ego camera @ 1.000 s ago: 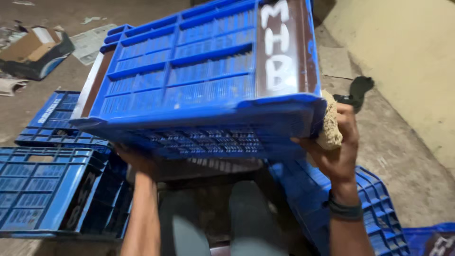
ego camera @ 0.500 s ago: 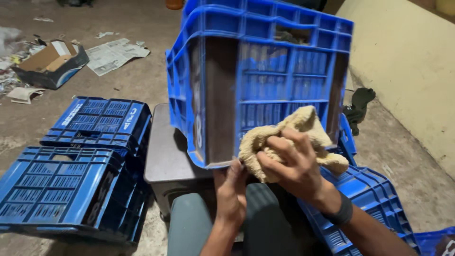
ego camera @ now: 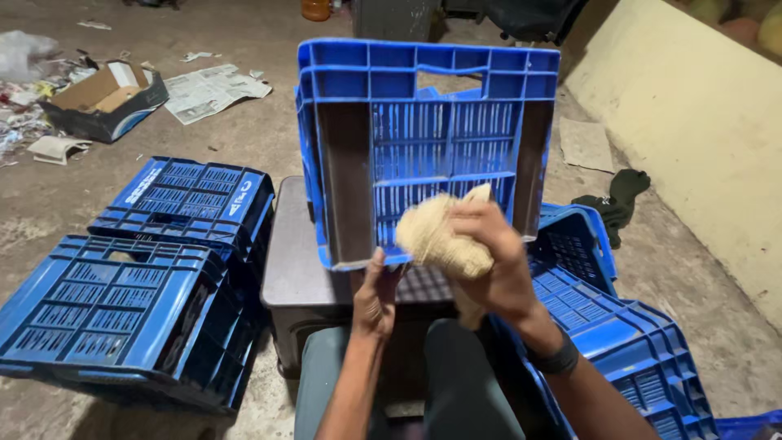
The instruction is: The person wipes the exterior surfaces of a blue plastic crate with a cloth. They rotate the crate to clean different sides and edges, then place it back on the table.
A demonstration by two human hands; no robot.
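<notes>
A: so the blue crate (ego camera: 423, 147) is stood on its side on our dark box (ego camera: 305, 269), open face toward us.

B: yep, our right hand (ego camera: 493, 261) is bunched around the tan rag (ego camera: 436, 236) against it, our left hand (ego camera: 375, 297) gripping the bottom rim. More blue crates (ego camera: 122, 310) lie on the floor.

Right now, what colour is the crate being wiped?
Bright blue crate, clearest in the head view.

Five blue slatted plastic crates are in view: one standing on end (ego camera: 423, 147), two overturned at left (ego camera: 191, 200) (ego camera: 114, 314) and two at right (ego camera: 570, 244) (ego camera: 627, 350). One beige rough-fibre cloth wad (ego camera: 440, 236), one open cardboard box (ego camera: 106, 98), one newspaper sheet (ego camera: 216, 91), one dark low table (ego camera: 297, 261).
</notes>
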